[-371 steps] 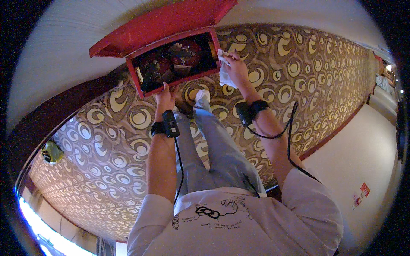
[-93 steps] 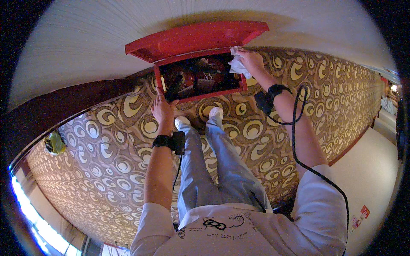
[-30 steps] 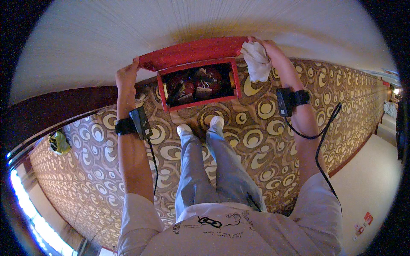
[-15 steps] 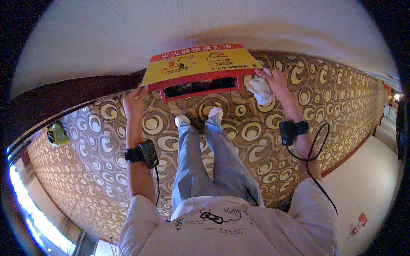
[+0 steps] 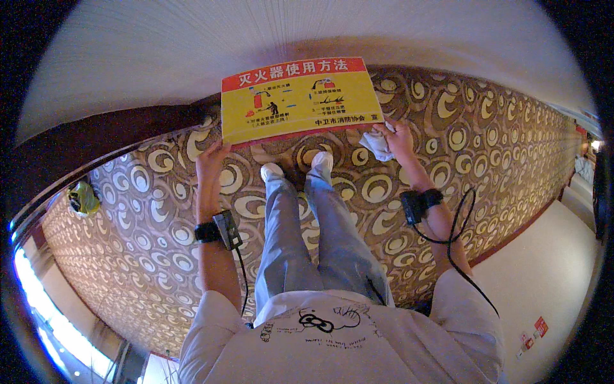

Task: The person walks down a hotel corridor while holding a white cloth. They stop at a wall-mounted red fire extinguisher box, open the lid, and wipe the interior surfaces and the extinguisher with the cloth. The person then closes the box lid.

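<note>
A yellow fire extinguisher instruction panel [image 5: 300, 102] with a red top band and small drawings is held out in front of me, its face toward my view. It belongs to a red extinguisher box, of which just a thin red lower edge shows now. My left hand [image 5: 212, 161] is closed on the lower left corner. At the lower right corner, my right hand [image 5: 400, 142] grips the edge, with a crumpled white cloth [image 5: 377, 146] hanging from the same fingers. What lies behind the panel is hidden.
A pale wall [image 5: 307, 32] rises just beyond the panel. Brown patterned carpet [image 5: 160, 256] runs around my feet. On the floor at left is a yellow-green bag [image 5: 84, 199]. A white surface [image 5: 537, 269] with red-framed edge stands at right.
The panel has tipped so its printed face now turns up toward me, hiding the red frame and dark opening beneath. My right hand has shifted left and lower; my left hand moved slightly right.
</note>
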{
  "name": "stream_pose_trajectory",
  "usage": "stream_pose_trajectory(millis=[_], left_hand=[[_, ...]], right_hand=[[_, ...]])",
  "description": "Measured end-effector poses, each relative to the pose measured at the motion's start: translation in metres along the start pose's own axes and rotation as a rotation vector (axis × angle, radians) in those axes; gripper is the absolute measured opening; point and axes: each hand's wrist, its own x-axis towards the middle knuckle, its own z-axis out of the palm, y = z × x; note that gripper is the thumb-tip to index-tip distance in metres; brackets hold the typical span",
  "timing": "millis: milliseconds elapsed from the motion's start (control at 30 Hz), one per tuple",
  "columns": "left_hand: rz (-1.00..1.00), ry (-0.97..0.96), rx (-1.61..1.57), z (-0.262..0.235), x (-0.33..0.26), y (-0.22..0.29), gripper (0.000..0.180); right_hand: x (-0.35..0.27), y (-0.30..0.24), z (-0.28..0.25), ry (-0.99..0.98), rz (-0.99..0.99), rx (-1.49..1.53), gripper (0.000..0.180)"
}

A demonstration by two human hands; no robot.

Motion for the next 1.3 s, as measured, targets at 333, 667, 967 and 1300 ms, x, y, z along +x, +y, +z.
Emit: stream_pose_trajectory(millis=[333, 667, 967, 1300], left_hand=[[0.1, 0.095, 0.083, 0.016, 0.002, -0.027, 0.031], [0.089, 0.188, -0.044, 0.021, 0.03, -0.087, 0.033], [-0.236, 0.238, -0.238, 0.016, 0.046, -0.098, 0.032], [-0.449, 0.235, -0.465, 0.021, 0.043, -0.093, 0.029]], right_hand=[[-0.002, 0.032, 0.023, 0.01, 0.006, -0.113, 0.041], [0.014, 0.078, 0.049, -0.042, -0.071, -0.2, 0.033], [0.007, 0.049, 0.047, -0.019, 0.002, -0.188, 0.041], [0.008, 0.047, 0.048, -0.013, -0.076, -0.321, 0.032]])
